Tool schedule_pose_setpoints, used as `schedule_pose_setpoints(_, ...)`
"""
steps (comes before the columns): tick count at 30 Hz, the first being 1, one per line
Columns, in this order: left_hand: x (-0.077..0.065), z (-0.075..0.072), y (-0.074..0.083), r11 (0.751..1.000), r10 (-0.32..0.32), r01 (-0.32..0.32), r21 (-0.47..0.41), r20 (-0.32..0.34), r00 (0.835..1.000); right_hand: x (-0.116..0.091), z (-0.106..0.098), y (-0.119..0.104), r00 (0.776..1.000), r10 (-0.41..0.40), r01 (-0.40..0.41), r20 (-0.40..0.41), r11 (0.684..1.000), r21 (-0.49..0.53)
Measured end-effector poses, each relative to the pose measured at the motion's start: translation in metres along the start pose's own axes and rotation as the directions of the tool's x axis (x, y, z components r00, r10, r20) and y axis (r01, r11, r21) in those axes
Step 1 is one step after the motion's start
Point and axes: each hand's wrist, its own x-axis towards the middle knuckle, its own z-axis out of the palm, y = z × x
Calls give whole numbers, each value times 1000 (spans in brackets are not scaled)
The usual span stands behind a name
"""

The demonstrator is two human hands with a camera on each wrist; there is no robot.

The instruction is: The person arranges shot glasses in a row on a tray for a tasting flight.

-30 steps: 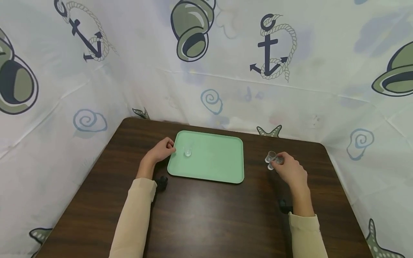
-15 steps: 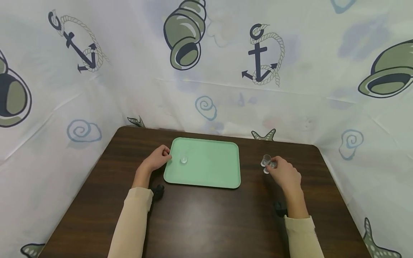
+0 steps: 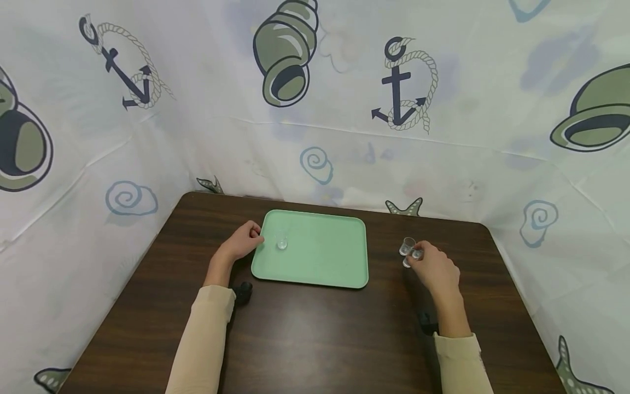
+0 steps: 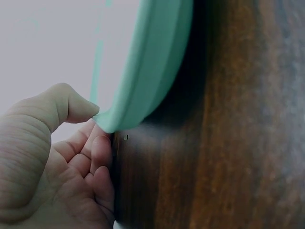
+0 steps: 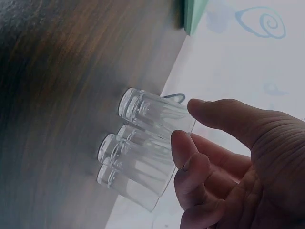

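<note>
A light green tray [image 3: 320, 249] lies on the table, with one small clear shot glass [image 3: 282, 243] on its left part. My left hand [image 3: 241, 241] pinches the tray's left rim between thumb and fingers; the left wrist view shows the thumb [image 4: 71, 102] on top. To the right of the tray, several clear shot glasses [image 3: 407, 246] stand close together. My right hand [image 3: 435, 268] is at this group, thumb and forefinger at the rim of one shot glass [image 5: 155, 114], which they appear to pinch. The other glasses stand beside it, partly hidden by the fingers.
The dark wooden table [image 3: 315, 334] has its back edge close to a white curtain [image 3: 221, 131] printed with anchors and shells. Bare tabletop lies between the tray and the glasses.
The head view has shifted, so the whole scene sits slightly lower and to the left. Both hands, the tray and the glasses stay in nearly the same places.
</note>
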Motion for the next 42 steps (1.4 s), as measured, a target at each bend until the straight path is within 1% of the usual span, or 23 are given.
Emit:
schedule_pose_setpoints(4, 1, 0, 1, 1000, -9, 9, -2, -4, 1000, -1, 3, 0, 1000, 2, -2, -12, 1000, -18)
schedule_pose_setpoints(7, 0, 0, 3, 1000, -5, 5, 0, 0, 1000, -3, 7, -1, 1000, 0, 0, -24, 1000, -11)
schedule_pose_setpoints(12, -2, 0, 5, 1000, -11, 11, 1, -1, 1000, -4, 13, -1, 999, -4, 5, -39, 1000, 23)
schedule_pose_setpoints(20, -1, 1, 5, 1000, -6, 6, 15, -8, 1000, -3, 17, 0, 999, 19, -15, -45, 996, 86)
schedule_pose_setpoints(24, -2, 2, 4, 1000, -6, 6, 18, -12, 1000, -1, 18, -4, 998, 16, -9, -61, 993, 115)
schedule_pose_setpoints(28, -2, 1, 2, 1000, -12, 12, 23, -16, 1000, 1, 19, -11, 996, -2, 16, -90, 987, 158)
schedule_pose_setpoints(34, -3, 0, 4, 1000, 7, -7, 18, -18, 1000, 1, 21, -30, 990, -39, 69, -132, 971, 229)
schedule_pose_setpoints(38, -3, 0, 4, 1000, 21, -21, 14, -10, 1000, 0, 24, -44, 986, -70, 110, -153, 956, 272)
schedule_pose_setpoints(42, -5, -2, 3, 1000, 25, -25, 12, -1, 1000, 0, 30, -60, 981, -90, 144, -174, 933, 329)
